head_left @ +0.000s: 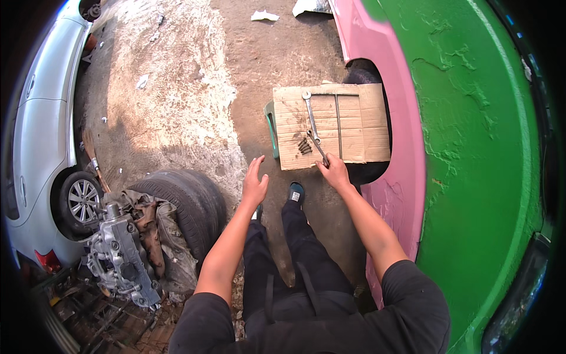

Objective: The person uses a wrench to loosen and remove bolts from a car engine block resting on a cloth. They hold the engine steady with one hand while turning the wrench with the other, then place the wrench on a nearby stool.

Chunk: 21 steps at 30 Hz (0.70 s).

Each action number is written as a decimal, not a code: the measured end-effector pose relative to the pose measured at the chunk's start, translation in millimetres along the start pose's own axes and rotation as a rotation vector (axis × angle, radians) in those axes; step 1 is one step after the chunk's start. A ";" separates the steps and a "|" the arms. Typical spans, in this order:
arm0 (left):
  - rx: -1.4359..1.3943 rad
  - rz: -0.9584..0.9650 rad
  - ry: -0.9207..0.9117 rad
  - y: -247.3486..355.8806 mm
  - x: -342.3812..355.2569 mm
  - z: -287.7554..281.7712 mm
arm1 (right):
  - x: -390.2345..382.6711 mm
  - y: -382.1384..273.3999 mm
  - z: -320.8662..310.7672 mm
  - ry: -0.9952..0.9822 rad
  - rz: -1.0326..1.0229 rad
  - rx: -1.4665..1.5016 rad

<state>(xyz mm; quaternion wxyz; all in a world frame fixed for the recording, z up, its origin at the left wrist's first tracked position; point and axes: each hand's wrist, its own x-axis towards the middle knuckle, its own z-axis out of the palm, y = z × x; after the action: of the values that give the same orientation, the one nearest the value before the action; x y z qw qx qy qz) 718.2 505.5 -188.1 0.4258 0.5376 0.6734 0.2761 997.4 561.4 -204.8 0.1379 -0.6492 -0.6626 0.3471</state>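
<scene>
My right hand (pixel 335 172) is closed around the lower end of a dark wrench (pixel 319 148), near the front edge of a flattened cardboard sheet (pixel 372 127). The wrench's far end lies over the cardboard, close to the ring end of a silver combination wrench (pixel 311 112). Several dark bolts (pixel 304 146) lie together just left of the held wrench. A long T-handle wrench (pixel 338 121) rests on the cardboard to the right. My left hand (pixel 254 184) hovers short of the cardboard's left corner, fingers apart and holding nothing.
A green stool (pixel 270 125) shows under the cardboard. On the right stands a pink and green car body (pixel 471 147) with an open wheel arch. At left are stacked tyres (pixel 203 203), a metal engine part (pixel 124 253), crumpled cloth (pixel 171 236) and a silver car (pixel 44 130).
</scene>
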 end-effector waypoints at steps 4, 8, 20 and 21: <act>0.030 0.007 0.049 45.9 -46.4 -50.6 | -34.4 -43.6 -49.9 -0.057 -0.023 0.161; 0.056 -0.007 0.161 83.8 -111.7 -102.3 | -66.9 -87.8 -84.9 -0.102 -0.186 0.207; -0.023 -0.115 0.869 101.6 -329.1 -196.7 | -131.3 -226.2 -50.9 -0.455 -0.453 0.165; -0.034 -0.104 0.935 97.5 -347.4 -200.2 | -139.6 -237.0 -41.2 -0.474 -0.490 0.188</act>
<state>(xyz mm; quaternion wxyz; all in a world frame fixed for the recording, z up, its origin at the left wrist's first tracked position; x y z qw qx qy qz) 612.3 215.9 86.0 0.0988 0.3139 0.8143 0.4781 858.9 459.4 13.8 0.1184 -0.3568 -0.7774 0.5042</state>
